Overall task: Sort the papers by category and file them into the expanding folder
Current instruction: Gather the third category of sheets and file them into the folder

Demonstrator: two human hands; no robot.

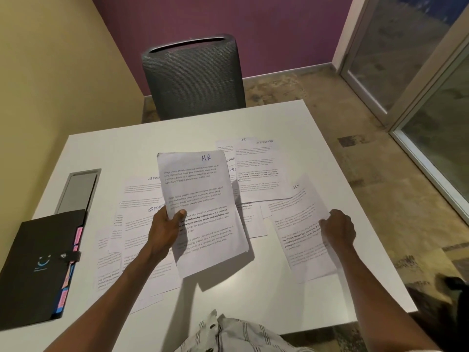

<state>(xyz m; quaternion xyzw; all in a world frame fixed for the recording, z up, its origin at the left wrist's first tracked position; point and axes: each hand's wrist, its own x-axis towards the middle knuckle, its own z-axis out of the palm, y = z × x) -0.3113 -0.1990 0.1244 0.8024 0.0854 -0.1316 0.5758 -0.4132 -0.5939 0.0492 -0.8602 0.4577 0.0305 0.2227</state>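
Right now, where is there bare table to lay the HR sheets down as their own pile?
Bare: the far-left table between the slot and chair, and the near edge in front of you. Crowded: loose papers left of centre, and more papers at centre-right.

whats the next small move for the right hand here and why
Probably lift the sheet under the right hand and lay it onto the HR page held up by the left hand. Its top corner seems to read HR too, so they likely belong together before going into the closed folder.
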